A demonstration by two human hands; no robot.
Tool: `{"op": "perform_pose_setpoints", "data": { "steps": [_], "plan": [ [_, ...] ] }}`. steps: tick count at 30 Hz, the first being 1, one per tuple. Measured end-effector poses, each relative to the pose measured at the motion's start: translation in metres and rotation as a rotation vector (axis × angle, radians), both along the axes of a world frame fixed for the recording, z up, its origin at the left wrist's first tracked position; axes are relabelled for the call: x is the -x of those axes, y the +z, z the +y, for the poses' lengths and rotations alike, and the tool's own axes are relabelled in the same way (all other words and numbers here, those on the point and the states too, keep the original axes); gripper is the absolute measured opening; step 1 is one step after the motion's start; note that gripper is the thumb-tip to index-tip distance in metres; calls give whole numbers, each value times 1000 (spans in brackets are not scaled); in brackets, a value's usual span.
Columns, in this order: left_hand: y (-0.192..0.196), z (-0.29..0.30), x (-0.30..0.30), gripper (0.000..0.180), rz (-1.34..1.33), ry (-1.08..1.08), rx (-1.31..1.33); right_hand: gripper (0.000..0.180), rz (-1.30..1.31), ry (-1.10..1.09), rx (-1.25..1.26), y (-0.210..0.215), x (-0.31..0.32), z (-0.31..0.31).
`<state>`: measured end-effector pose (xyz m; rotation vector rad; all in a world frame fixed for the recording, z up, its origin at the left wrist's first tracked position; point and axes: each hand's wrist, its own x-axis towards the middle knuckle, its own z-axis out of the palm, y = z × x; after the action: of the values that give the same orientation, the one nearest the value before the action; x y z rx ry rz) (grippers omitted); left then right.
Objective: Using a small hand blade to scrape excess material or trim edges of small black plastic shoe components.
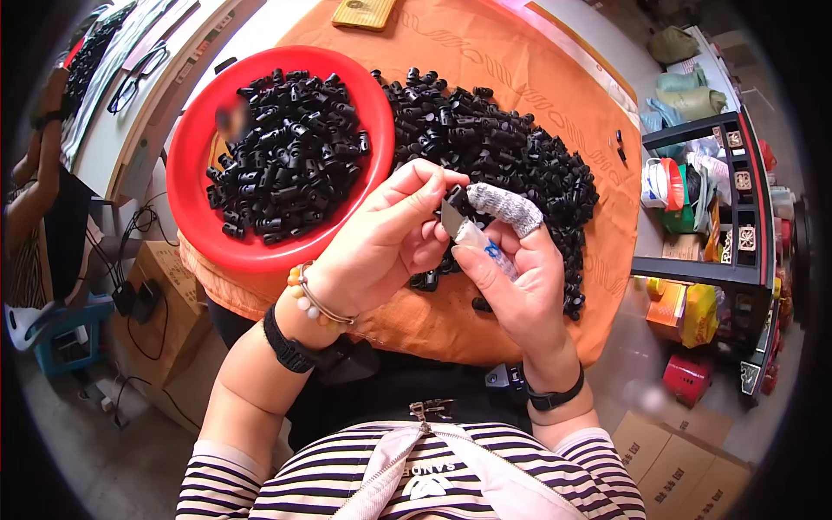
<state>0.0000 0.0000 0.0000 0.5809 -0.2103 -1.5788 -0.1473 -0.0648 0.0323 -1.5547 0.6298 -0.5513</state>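
Observation:
In front of me, my left hand (368, 247) pinches a small black plastic part (459, 200) between thumb and fingers. My right hand (533, 290) is closed around a short knife, its white wrapped handle (488, 249) in the palm and its flat metal blade (451, 220) against or very close to the part. A grey knitted cover (507, 206) sits on my right index finger, which bends over the part. Behind both hands spreads a heap of similar black parts (494, 139). Left of it, a red basin (192, 204) holds many more (290, 156).
An orange cloth (416, 334) covers the table. A yellowish rectangular object (364, 12) lies at its far edge. On the right stands a dark shelf rack (693, 270) with bags and packages; cardboard boxes (680, 464) are below. At left are eyeglasses (139, 78), cables and another person's arm (43, 191).

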Motion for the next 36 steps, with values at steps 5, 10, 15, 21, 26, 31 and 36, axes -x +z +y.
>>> {"op": "perform_pose_setpoints", "data": {
  "steps": [5, 10, 15, 21, 26, 31, 36],
  "plan": [
    [-3, 0, -2, 17, 67, -10, 47, 39, -12, -10, 18, -3, 0, -1],
    [-3, 0, 0, 16, 60, 5, 68, 38, 8, -5, 21, -3, 1, -2],
    [-2, 0, 1, 15, 62, 20, 67, 38, 8, -10, 30, -6, 1, -2],
    [-4, 0, 0, 15, 65, 10, 85, 38, -2, -12, 37, -6, -1, -1],
    [-6, 0, -1, 15, 84, -4, 59, 35, -28, -19, 95, -10, 0, -3],
    [-2, 0, 0, 15, 90, -3, 30, 34, -28, -36, 136, -12, 0, -5],
    [-2, -1, 1, 16, 104, -16, 20, 34, -39, -57, 141, -11, 1, -5]
  ]
}}
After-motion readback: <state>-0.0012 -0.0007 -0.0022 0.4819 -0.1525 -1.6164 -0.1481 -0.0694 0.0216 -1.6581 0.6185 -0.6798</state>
